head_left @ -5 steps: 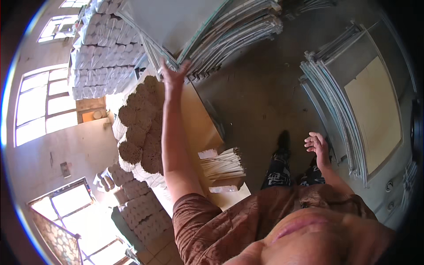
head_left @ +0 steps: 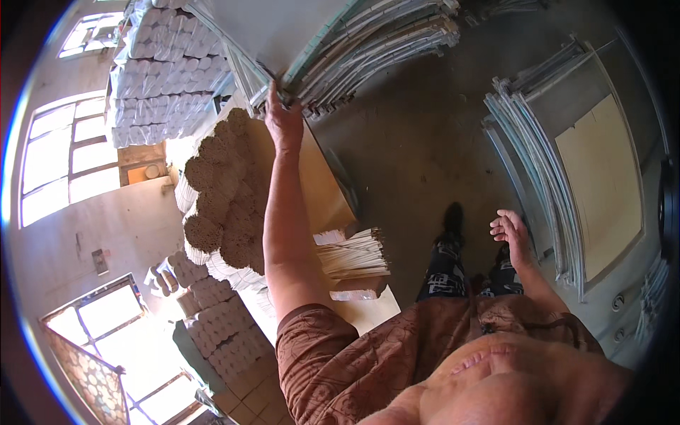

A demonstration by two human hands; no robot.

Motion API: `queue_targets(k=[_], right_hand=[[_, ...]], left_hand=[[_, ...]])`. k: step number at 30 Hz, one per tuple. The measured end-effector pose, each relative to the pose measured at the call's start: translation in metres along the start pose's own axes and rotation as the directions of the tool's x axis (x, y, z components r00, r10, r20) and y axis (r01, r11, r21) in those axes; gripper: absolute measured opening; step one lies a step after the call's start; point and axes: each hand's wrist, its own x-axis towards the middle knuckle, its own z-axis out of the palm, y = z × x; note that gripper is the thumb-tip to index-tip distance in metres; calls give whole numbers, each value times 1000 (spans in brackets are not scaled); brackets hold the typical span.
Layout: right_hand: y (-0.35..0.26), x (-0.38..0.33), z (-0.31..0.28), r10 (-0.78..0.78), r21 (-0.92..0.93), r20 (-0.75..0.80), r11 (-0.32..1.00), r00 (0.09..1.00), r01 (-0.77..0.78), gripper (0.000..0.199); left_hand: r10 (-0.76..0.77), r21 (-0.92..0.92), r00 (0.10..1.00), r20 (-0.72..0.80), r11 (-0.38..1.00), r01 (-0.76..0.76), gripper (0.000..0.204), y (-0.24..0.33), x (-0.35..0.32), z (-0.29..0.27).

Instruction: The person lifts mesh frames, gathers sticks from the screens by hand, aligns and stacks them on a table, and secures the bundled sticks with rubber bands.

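My left hand point(head_left: 285, 127) reaches far forward and grips the near corner of a framed mesh screen point(head_left: 276, 32). Its fingertips are partly lost behind the frame's corner. That screen lies on top of a pile of similar frames point(head_left: 382, 60) with pale, greenish edges. My right hand point(head_left: 511, 232) hangs at my right side, holding nothing, its fingers loosely bent and apart. Under my left forearm is a board-topped table point(head_left: 322, 184). On its left lie big bundles of thin brown sticks point(head_left: 227, 188), ends toward me. A smaller bunch of pale sticks point(head_left: 354, 256) sits nearer my body.
Another stack of frames point(head_left: 535, 184) stands on the right, with a cream panel point(head_left: 598, 188) on it. Plastic-wrapped bundles point(head_left: 166, 67) are piled at the far left by the windows. More bundles point(head_left: 219, 319) stand at the lower left. Dark floor point(head_left: 411, 156) lies between the stacks.
My left hand's spread fingers have closed on the screen frame's corner. The view has shifted slightly. My right hand stays about where it was.
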Motion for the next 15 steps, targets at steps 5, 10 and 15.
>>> queue_targets(k=[5,10,15], right_hand=[[3,-7,-20,3,8,-67,1000,998,-2,34],[25,17,-13,-6,187,81,982,997,-9,25],[37,20,-61,-30,146,-17,989,999,32,26]], left_hand=[[53,104,998,-25,993,-50,65,10,8,20],[-320,-160,947,-17,936,313,39,-83,19,-12],[68,250,910,-410,967,40,41,-47,-6,20]])
